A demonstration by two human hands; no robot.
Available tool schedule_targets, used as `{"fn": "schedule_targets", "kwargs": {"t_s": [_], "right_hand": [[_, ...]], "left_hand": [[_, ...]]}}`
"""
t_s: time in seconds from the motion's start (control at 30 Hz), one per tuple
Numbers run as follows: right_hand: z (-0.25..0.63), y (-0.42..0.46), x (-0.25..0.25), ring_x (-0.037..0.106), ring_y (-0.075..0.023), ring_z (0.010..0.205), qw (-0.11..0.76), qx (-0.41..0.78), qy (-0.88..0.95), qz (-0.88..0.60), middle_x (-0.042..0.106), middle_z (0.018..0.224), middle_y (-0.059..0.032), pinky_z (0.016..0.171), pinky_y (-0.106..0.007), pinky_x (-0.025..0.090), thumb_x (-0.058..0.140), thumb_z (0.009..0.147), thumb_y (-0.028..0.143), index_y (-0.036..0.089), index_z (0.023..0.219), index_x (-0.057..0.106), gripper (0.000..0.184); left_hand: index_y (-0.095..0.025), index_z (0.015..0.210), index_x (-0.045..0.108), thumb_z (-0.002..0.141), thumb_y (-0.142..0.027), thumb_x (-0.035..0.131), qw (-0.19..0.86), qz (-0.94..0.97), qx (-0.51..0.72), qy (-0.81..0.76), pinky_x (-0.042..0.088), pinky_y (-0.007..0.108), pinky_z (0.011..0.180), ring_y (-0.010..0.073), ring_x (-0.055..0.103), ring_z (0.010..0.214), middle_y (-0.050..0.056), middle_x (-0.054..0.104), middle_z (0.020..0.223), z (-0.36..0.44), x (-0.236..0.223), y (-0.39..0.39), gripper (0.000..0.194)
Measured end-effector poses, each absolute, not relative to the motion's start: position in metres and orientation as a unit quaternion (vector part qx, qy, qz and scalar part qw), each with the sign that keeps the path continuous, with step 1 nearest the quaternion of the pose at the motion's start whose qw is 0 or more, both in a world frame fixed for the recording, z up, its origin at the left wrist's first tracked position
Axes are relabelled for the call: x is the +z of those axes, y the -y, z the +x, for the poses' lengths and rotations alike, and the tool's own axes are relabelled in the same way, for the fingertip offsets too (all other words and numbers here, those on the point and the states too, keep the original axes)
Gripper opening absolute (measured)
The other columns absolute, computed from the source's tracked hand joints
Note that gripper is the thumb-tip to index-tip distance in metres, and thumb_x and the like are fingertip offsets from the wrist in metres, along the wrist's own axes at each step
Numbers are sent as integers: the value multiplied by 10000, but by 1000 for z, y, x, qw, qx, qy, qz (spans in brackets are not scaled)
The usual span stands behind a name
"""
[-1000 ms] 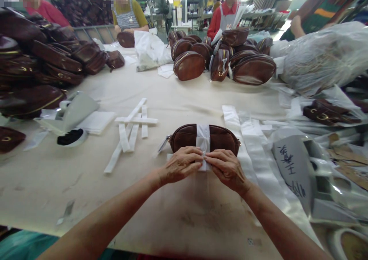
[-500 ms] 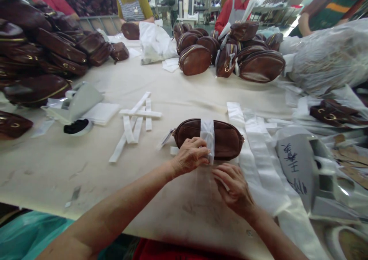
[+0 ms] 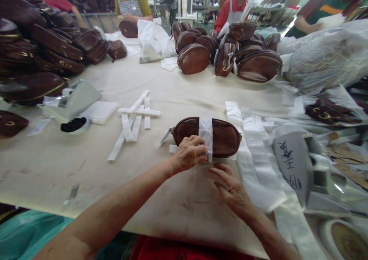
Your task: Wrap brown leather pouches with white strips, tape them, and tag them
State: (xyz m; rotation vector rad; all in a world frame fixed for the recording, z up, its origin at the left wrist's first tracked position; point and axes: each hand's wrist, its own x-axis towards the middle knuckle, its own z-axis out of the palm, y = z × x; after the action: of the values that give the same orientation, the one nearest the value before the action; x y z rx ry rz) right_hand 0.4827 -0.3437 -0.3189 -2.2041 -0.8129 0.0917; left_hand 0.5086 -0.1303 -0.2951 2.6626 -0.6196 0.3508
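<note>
A dark brown leather pouch point(image 3: 225, 139) lies on the pale table in front of me, zip side away and a small tag at its left end. Round its middle runs a translucent white plastic strip point(image 3: 206, 127). My left hand point(image 3: 189, 152) is closed at the pouch's near edge, its curled fingers holding the strip against the leather. Just below and to the right, my right hand point(image 3: 230, 185) hovers over the table with its thumb and fingers apart, holding nothing. Part of the pouch's near left side is hidden behind my left hand.
White paper strips point(image 3: 133, 116) lie crossed to the left, by a tape dispenser point(image 3: 74, 102). Long plastic strips point(image 3: 255, 164) and a marked grey dispenser point(image 3: 293, 164) are at right. Brown pouches point(image 3: 194, 58) are piled at the back and far left; several people stand across the table.
My right hand's fingers have spread, and it has drawn slightly down from the pouch. The strip's loose end below the pouch no longer shows clearly. My left hand stays at the pouch.
</note>
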Motion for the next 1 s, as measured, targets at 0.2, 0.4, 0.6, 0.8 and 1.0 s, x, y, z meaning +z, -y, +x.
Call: {"fn": "schedule_targets", "kwargs": {"t_s": [0.2,0.4,0.6,0.8,1.0], "right_hand": [[490,336,-319,540,-256,895,275,10,308,-911,587,966,-55,754,-419,460,618,649,131,318,1051,653,445],[477,326,-319,528,-249,928,308,-70,354,-881,581,986,-72,744,-396,446,567,719,97,276,905,692,287],[471,331,-304,555,-195,883,313,-174,506,-785,661,864,-74,787,-345,455,442,842,39,160,988,631,267],[479,332,-282,577,-198,869,287,-190,543,-766,675,845,-77,827,-351,467,400,853,33,137,986,624,281],[512,325,-261,569,-212,826,306,-223,561,-736,651,786,-103,760,-364,483,451,813,11,92,923,614,212]], "left_hand": [[-212,935,639,776,-304,683,194,946,131,224,361,307,739,192,504,943,34,612,973,509,-294,130,189],[-213,945,635,769,-310,691,197,944,139,224,359,309,727,191,512,938,29,618,977,508,-295,130,208],[-195,986,620,830,-328,620,210,933,184,228,367,320,757,176,528,901,39,628,953,504,-303,131,205],[-176,1001,597,884,-316,540,184,912,256,263,376,327,776,168,557,903,35,633,878,504,-313,131,191],[-164,1020,580,889,-317,534,179,899,288,276,391,326,819,173,564,992,30,647,876,504,-319,131,205]]}}
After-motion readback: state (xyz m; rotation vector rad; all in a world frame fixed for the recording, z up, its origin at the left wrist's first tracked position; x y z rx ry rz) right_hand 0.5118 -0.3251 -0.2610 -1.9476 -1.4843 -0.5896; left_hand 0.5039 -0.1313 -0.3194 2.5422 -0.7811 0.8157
